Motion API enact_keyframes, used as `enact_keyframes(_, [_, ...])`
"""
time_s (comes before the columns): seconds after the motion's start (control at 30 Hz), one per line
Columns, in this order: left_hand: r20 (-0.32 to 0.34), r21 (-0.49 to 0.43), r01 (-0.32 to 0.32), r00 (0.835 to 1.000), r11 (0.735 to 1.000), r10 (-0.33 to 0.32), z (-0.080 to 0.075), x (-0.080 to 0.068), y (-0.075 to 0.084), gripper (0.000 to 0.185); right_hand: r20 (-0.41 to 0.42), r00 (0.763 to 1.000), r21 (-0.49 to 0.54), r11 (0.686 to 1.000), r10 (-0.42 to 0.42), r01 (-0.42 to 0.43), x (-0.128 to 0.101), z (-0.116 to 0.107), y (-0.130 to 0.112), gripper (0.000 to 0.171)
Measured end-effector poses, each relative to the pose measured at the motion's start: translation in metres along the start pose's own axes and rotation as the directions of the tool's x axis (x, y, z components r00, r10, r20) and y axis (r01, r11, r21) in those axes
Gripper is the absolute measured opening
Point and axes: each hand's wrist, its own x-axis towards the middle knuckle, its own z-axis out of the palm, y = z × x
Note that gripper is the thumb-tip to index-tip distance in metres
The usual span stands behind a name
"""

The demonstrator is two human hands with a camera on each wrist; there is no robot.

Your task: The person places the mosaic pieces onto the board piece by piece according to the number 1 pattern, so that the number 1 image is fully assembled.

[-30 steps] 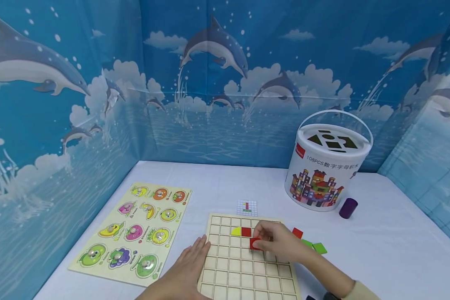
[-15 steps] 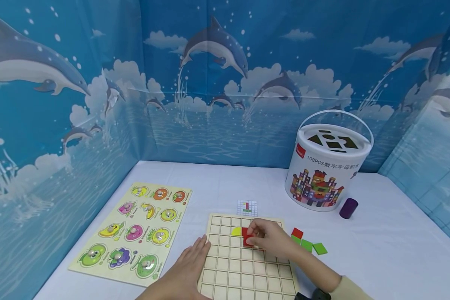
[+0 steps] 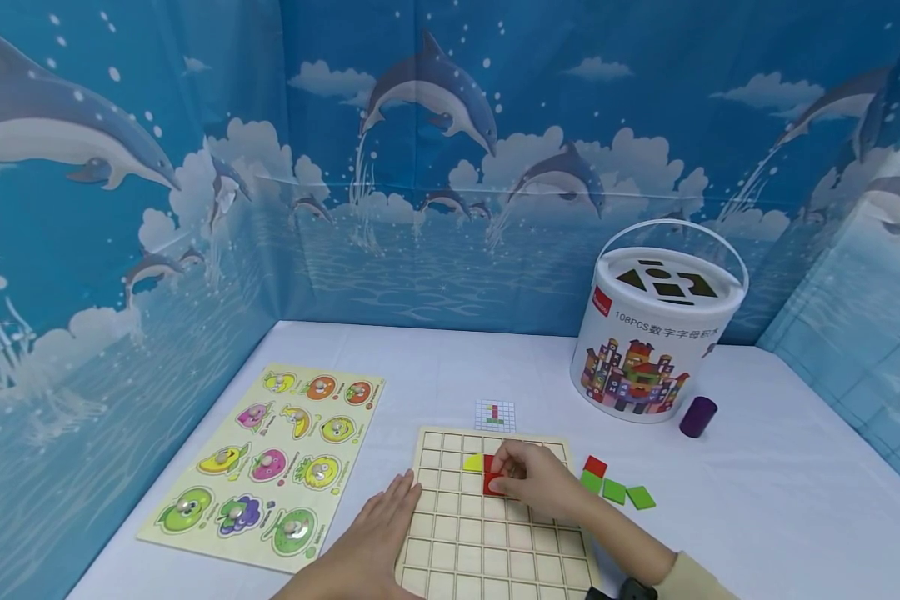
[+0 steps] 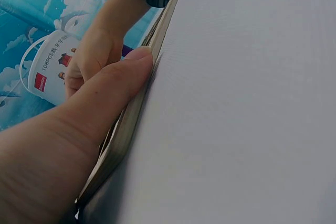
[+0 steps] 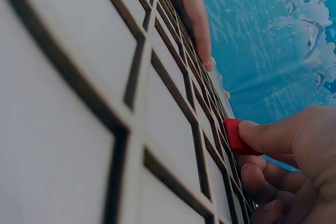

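Note:
A wooden grid board (image 3: 471, 554) lies in front of me. My left hand (image 3: 371, 533) rests along its left edge with fingers straight, and in the left wrist view the thumb (image 4: 139, 61) lies on the board's near edge. My right hand (image 3: 537, 481) pinches a red square tile (image 5: 235, 137) between thumb and fingers, close over the grid. That tile is directly below another red tile (image 3: 488, 461), which is partly hidden by the fingers. A yellow tile with a curved side (image 3: 473, 462) sits in the cell to the left.
Right of the board lie a loose red tile (image 3: 595, 465) and several green tiles (image 3: 613, 492). A small pattern card (image 3: 495, 415) is behind the board. A fruit puzzle board (image 3: 270, 467) lies left; a white bucket (image 3: 656, 342) and purple cylinder (image 3: 697, 417) stand back right.
My right hand has moved left with the red tile, from below and right of the placed red tile to directly below it. The left hand stays put.

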Motion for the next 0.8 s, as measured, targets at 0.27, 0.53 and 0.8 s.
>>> enact_keyframes(0.27, [-0.003,0.007,-0.002,1.000,1.000,0.002,0.0009,0.0006,-0.0006,0.128,-0.004,1.000,-0.008,1.000,0.011,-0.011,-0.0004,-0.0008,-0.0011,0.013])
enact_keyframes(0.53, [-0.002,-0.004,-0.011,1.000,1.000,0.011,0.0010,0.0008,-0.0017,0.128,-0.017,1.000,-0.026,1.000,0.011,-0.012,-0.0002,-0.0005,0.0007,0.011])
enact_keyframes(0.8, [-0.011,0.005,-0.014,1.000,1.000,0.014,0.0007,0.0005,-0.0010,0.127,-0.029,1.000,-0.046,0.999,-0.009,0.008,0.0004,0.0000,0.0030,0.010])
